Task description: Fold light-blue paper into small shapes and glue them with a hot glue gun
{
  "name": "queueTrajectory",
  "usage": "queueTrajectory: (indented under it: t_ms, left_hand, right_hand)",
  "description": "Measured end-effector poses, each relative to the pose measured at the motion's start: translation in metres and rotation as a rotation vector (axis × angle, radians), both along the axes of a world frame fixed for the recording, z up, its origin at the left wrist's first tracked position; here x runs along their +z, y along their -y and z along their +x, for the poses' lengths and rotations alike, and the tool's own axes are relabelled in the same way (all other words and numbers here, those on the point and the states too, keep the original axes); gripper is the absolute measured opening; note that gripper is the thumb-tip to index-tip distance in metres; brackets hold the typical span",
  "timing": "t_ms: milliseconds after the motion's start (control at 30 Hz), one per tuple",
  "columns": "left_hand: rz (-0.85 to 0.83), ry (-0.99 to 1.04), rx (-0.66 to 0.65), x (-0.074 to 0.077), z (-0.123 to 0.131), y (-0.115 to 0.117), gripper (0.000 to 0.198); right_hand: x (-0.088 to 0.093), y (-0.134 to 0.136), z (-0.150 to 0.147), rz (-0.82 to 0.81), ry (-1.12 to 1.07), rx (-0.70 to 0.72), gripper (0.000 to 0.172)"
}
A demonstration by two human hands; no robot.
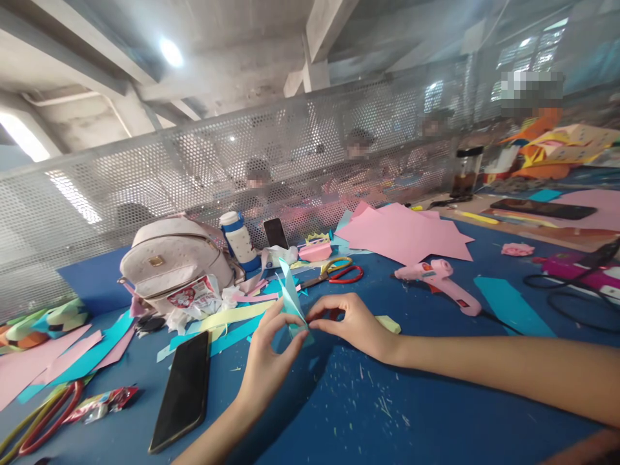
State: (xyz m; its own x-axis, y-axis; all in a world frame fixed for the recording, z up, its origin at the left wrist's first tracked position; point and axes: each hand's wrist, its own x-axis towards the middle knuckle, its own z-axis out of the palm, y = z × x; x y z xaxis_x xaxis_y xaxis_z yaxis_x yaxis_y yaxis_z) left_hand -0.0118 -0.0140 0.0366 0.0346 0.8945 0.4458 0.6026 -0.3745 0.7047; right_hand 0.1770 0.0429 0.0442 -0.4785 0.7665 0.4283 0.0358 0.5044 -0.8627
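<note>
A light blue piece of folded paper stands upright between my two hands, above the blue table. My left hand pinches its lower part between thumb and fingers. From the right, my right hand holds the paper's near edge with thumb and forefinger pressed together. Just behind the paper lie scissors with red and yellow handles. Strips of yellow paper and blue paper are spread left of my left hand. A small pale yellow paper scrap lies behind my right wrist.
A black phone lies at the near left, a pink glue gun at the right. A backpack, a bottle and pink paper sheets stand or lie before the perforated metal screen. Other people sit beyond it.
</note>
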Motion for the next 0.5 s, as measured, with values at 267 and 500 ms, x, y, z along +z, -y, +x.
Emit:
queueTrajectory:
  t_ms: [267,500]
  left_hand:
    - [-0.023,-0.08,-0.136,0.007,0.002,-0.003,0.007]
    - [-0.043,-0.184,-0.149,-0.003,-0.004,-0.009,0.006]
  right_hand:
    - [-0.014,-0.003,-0.003,-0.061,0.005,0.06,0.007]
    - [-0.029,-0.01,-0.004,-0.129,-0.001,0.089,0.008]
